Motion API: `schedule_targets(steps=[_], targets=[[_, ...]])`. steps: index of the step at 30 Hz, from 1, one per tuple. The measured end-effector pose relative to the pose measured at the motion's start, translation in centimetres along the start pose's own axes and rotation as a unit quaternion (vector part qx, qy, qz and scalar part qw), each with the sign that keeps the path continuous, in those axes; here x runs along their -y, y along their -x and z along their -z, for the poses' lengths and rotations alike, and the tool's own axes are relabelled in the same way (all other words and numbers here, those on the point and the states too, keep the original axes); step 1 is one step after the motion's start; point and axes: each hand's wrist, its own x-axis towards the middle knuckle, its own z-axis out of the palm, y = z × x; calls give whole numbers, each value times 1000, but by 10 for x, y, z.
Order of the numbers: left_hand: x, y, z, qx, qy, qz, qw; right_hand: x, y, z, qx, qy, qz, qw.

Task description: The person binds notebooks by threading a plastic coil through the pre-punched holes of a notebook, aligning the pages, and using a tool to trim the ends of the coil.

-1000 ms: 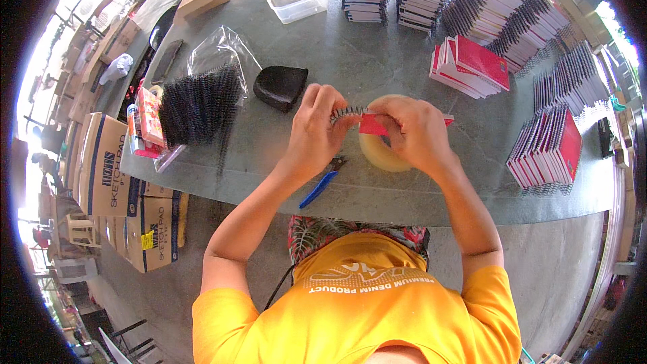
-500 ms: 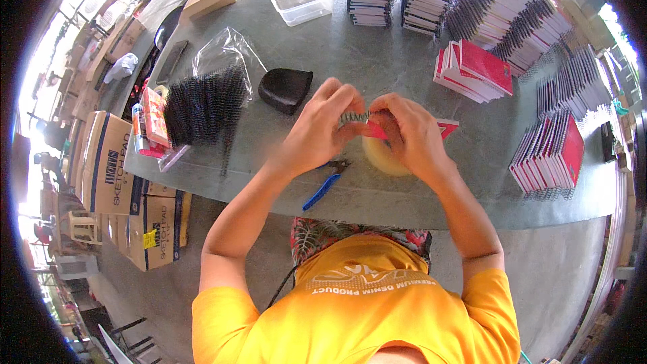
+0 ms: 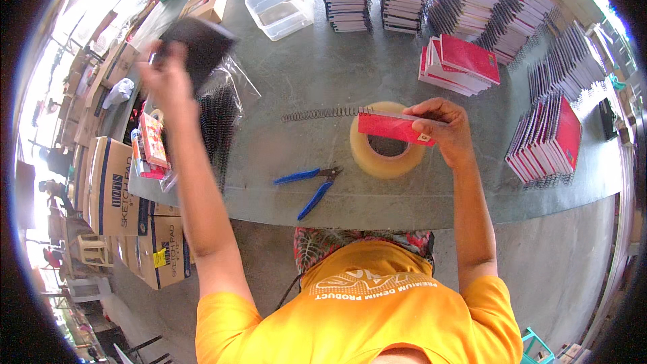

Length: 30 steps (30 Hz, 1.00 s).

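My right hand (image 3: 446, 131) pinches the red notebook (image 3: 396, 128) at frame centre-right, its wire spiral (image 3: 323, 114) trailing left; my left hand (image 3: 165, 77), upper left, grips a black pouch (image 3: 202, 44).

A long grey-green tabletop (image 3: 323, 74) fills most of the view, its near edge curving across the middle. Below that edge lies a bare grey concrete floor (image 3: 559, 256). Off the tabletop's left edge stand stacked brown cardboard boxes (image 3: 118, 195), and past them a pale plastic chair (image 3: 91, 249) sits on the floor. Strong daylight pours in from the far left, washing out that side. A turquoise plastic stool (image 3: 536, 345) shows at the lower right, on the floor.
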Motion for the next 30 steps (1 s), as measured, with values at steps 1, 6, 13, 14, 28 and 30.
schedule_targets(steps=[1,6,13,14,28,30], targets=[[-30,-7,17,-11,116,-33,993,-4,1,0,-7,10,7,1000],[-85,89,10,165,5,-256,952,-12,-3,-7,-13,110,23,994],[-56,128,-9,213,-60,-397,891,-42,8,-5,-62,17,33,997],[-55,132,-11,277,-78,-381,879,-38,6,-9,-71,12,44,996],[-61,126,-14,257,-58,-367,892,-40,2,-22,-70,32,106,991],[-59,126,-14,269,-57,-376,885,-42,3,-28,-86,17,124,988]])
